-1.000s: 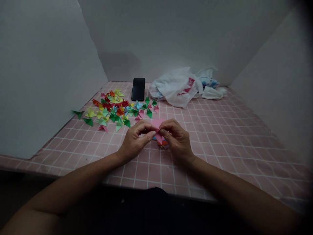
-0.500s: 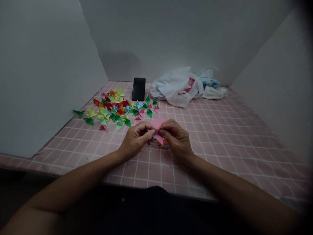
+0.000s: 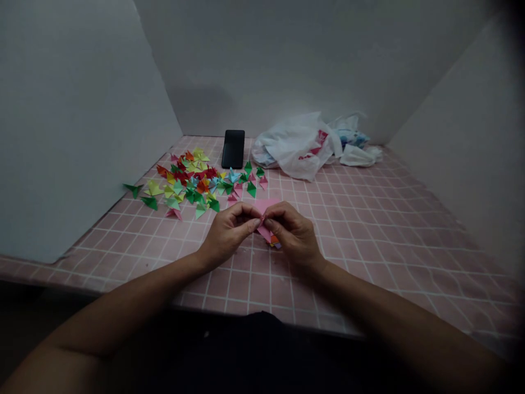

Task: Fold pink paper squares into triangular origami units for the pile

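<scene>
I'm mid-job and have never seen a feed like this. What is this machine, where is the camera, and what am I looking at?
There is no machine: the left hand and right hand are bare human hands. The view comes from a head-worn camera looking forward and down at them.

Both hands pinch pink paper; its exact fold is hard to make out. Edges of orange and other coloured paper show just below it.

The surface is a pink tabletop with a white grid. Farther back, toward the left, lie many small folded paper pieces in several colours. Behind those is what looks like a dark phone, with a crumpled white plastic bag to its right.
</scene>
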Demonstrator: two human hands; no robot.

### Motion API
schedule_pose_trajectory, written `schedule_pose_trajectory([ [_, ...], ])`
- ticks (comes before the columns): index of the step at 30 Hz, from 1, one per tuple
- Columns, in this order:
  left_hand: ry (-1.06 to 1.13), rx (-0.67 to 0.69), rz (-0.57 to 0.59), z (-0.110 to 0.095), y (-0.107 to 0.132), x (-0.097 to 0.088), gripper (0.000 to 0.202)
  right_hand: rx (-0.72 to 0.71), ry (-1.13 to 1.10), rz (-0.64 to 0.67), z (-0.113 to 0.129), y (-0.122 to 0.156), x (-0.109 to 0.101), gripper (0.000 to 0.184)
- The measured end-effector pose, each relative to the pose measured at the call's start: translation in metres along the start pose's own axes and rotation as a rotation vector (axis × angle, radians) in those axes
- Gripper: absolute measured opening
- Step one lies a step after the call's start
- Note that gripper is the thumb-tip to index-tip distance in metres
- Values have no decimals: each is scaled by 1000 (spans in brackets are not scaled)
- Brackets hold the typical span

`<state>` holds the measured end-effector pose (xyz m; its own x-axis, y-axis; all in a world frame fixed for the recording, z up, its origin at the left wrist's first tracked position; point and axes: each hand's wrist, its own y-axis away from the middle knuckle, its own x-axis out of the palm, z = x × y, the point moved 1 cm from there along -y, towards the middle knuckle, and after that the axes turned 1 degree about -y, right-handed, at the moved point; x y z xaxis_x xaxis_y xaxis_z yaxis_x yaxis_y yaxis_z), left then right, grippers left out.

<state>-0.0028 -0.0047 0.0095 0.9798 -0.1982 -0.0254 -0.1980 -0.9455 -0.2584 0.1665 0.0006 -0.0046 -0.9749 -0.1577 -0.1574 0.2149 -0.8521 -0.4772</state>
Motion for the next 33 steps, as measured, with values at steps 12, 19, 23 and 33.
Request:
schedule_pose_trajectory([
  [12,-194,109,-35,-3,0,-4,9,-29,6,-7,-3,0,1,6],
  [19,-188,27,8,-1,0,-4,12,-117,122,-21,0,0,2,9],
  [23,-234,8,-29,1,-1,-6,16,-102,115,-19,-3,0,2,11],
  [33,-294,-68,-25,-8,2,-5,21,-149,125,-19,-4,-1,4,12],
])
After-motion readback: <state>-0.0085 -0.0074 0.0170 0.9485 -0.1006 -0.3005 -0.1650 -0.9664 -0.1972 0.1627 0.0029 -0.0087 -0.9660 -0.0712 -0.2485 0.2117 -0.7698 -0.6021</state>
